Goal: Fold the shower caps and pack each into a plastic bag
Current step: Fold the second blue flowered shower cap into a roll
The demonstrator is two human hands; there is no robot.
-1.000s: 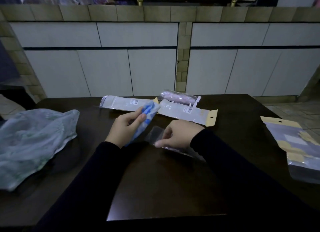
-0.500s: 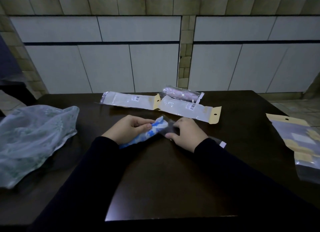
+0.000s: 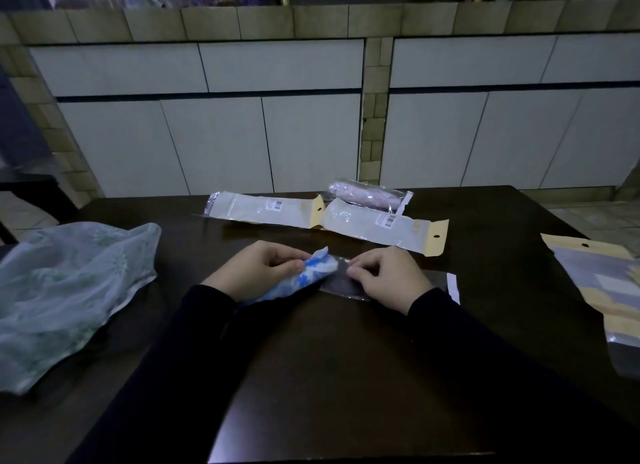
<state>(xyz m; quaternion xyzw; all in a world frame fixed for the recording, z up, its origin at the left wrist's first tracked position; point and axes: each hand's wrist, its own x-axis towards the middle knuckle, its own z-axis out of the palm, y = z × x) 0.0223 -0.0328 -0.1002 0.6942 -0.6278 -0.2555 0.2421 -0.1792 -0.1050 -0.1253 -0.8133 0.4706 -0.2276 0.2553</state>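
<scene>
My left hand (image 3: 254, 269) grips a rolled blue-and-white shower cap (image 3: 304, 276), its tip pointing right. Its end meets the mouth of a clear plastic bag (image 3: 346, 283) lying flat on the dark table (image 3: 346, 377). My right hand (image 3: 388, 276) pinches the bag's open edge with curled fingers. Whether the cap's tip is inside the bag I cannot tell. The bag's white flap (image 3: 453, 287) shows past my right wrist.
A loose pale green shower cap (image 3: 65, 294) lies at the left. Two white bags with yellow headers (image 3: 263, 209) (image 3: 384, 228) and a packed pink cap (image 3: 367, 193) sit at the back. More bags (image 3: 602, 290) lie at the right edge.
My left hand lowered the blue cap from above the table down to the bag's mouth. My right hand slid along the bag to its open edge.
</scene>
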